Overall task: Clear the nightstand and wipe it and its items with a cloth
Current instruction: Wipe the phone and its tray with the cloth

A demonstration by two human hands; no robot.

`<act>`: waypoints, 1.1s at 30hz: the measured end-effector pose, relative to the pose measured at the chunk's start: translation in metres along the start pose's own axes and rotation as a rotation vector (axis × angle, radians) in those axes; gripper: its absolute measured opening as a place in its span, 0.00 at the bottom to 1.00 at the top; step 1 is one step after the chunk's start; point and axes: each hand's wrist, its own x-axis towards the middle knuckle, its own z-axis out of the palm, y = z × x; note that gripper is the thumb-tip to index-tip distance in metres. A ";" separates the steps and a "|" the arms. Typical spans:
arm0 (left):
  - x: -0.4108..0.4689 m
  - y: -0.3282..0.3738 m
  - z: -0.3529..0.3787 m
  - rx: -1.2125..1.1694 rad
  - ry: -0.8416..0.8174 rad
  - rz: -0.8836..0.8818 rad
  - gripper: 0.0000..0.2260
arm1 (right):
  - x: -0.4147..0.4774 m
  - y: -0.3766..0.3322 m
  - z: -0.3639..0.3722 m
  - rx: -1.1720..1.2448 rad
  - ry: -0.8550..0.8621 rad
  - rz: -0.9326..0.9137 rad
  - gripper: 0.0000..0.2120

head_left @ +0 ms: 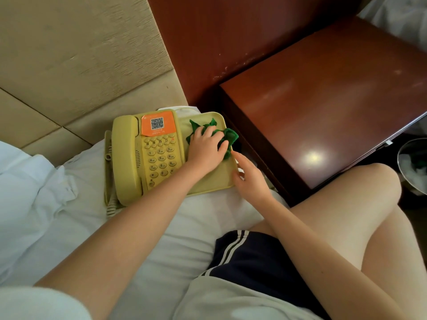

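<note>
Now, left hand (205, 151) clutching cloth (229, 136) on tray (213, 181), right hand (250, 179) at edge, grip unclear

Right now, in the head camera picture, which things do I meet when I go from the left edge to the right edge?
white blanket → telephone → green cloth → nightstand → waste bin
</note>
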 end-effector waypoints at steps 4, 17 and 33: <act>-0.041 0.007 -0.001 0.037 0.008 0.104 0.12 | 0.000 -0.002 0.002 0.044 0.023 0.018 0.25; -0.009 0.007 0.004 0.034 0.018 -0.092 0.15 | -0.007 -0.013 -0.005 0.138 0.076 0.022 0.27; -0.028 0.006 0.002 0.095 -0.105 0.033 0.19 | -0.007 -0.007 -0.005 0.205 0.090 0.057 0.24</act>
